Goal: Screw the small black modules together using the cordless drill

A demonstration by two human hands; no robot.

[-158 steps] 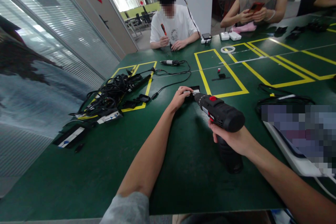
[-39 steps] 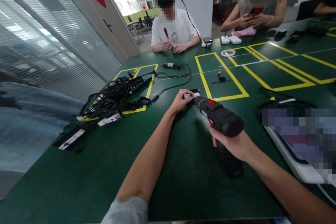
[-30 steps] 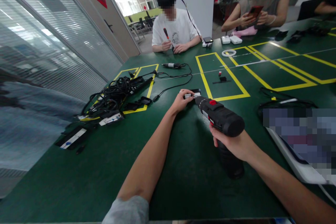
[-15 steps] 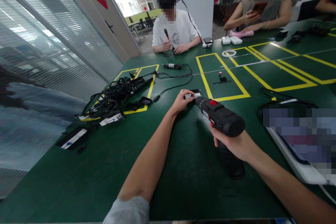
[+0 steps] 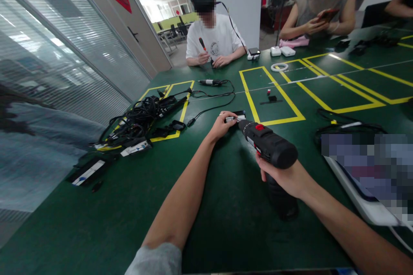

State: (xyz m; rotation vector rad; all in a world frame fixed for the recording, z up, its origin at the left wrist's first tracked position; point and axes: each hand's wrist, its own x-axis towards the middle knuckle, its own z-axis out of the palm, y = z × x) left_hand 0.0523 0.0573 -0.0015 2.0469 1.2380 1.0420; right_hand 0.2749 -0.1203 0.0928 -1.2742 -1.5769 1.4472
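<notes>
My right hand [image 5: 285, 177] is wrapped round the handle of a black cordless drill [image 5: 274, 145] with a red switch on top. The drill's chuck points away and to the left, its tip close to the fingers of my left hand [image 5: 223, 125]. Those fingers are closed on a small black case [image 5: 240, 114] with a pale inside, which rests on the green table. Whether the drill bit touches the case I cannot tell, as the chuck and fingers cover that spot.
Left of my arm lies a tangle of black cables [image 5: 145, 116]. A white-and-black pen-shaped tool [image 5: 209, 82] trails a cord beyond my left hand. Small black parts [image 5: 272, 98] lie inside yellow tape. At right is a white-edged device [image 5: 348, 197]. Across sits a person [image 5: 213, 38] with a screwdriver.
The view has shifted slightly; my hands, drill and case keep nearly the same arrangement. The person at the far right now has both hands up at a phone.
</notes>
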